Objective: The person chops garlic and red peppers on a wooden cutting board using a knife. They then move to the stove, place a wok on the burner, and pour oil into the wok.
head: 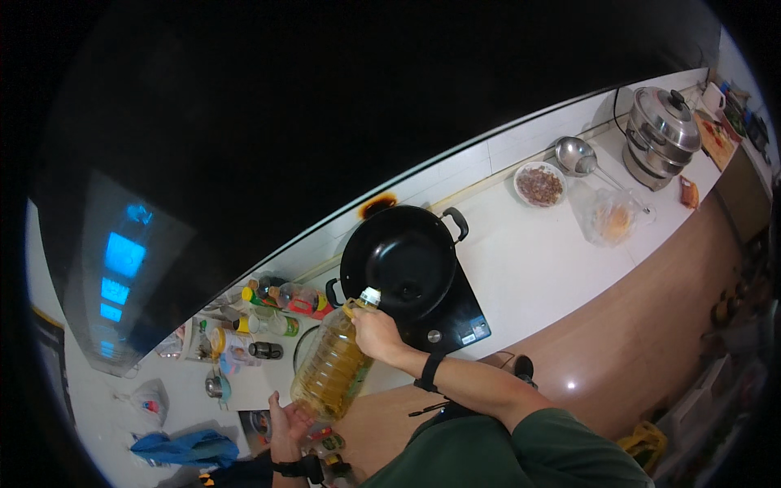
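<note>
A large clear plastic bottle of yellow cooking oil (332,363) is tilted, its white-capped neck over the near left rim of a black two-handled wok (399,262). My right hand (375,332) grips the bottle by the handle near its neck. At the bottle's base, my left hand (290,421) is spread with the palm turned up; whether it touches the bottle is hard to tell. The wok sits on a black induction cooktop (454,326). Some oil lies in the bottle, and the wok's dark inside looks shiny.
Right of the wok stand a bowl of chopped meat (540,184), a metal ladle (575,157), a plastic bag (610,219) and a stacked steamer (662,137). Bottles and jars (265,350) crowd the left counter. A dark range hood (244,122) overhangs. A blue cloth (186,447) lies lower left.
</note>
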Motion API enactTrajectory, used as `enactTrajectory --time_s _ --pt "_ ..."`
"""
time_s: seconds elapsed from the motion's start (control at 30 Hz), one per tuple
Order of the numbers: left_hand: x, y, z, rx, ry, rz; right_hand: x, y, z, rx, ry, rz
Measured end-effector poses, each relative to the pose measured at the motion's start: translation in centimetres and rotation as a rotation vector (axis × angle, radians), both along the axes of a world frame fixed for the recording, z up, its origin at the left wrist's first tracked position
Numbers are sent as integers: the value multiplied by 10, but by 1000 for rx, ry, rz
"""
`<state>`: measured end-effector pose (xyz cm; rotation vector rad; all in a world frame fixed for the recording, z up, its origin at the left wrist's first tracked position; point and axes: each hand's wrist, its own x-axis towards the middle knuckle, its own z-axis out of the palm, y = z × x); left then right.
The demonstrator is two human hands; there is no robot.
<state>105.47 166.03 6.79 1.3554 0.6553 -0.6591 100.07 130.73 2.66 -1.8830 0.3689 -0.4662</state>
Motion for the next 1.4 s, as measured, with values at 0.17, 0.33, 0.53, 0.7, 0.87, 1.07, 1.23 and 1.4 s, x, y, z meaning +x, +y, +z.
enactTrajectory --time_s 0.17,0.33,0.53,0.7,0.87,1.07,1.23,1.4 --pt "-3 -7 2 72 -9 38 -3 -1 2 39 -35 -11" --pt "8 17 -9 -28 37 18 -4 -2 3 23 -50 -15" --pt "5 16 -7 -39 34 -26 -3 -2 1 28 -35 -8" --pt "-11 -14 10 74 11 11 -3 -5 1 10 -37 -1" --pt "-15 -22 12 74 13 30 -3 -7 4 9 -40 4" --pt "-11 -15 7 41 16 46 -3 -9 7 12 -40 3" --pt "-16 -24 10 122 -3 87 -3 -10 6 14 -48 -4" --pt "-20 -33 16 83 2 61 -3 -9 5 18 -40 -6"
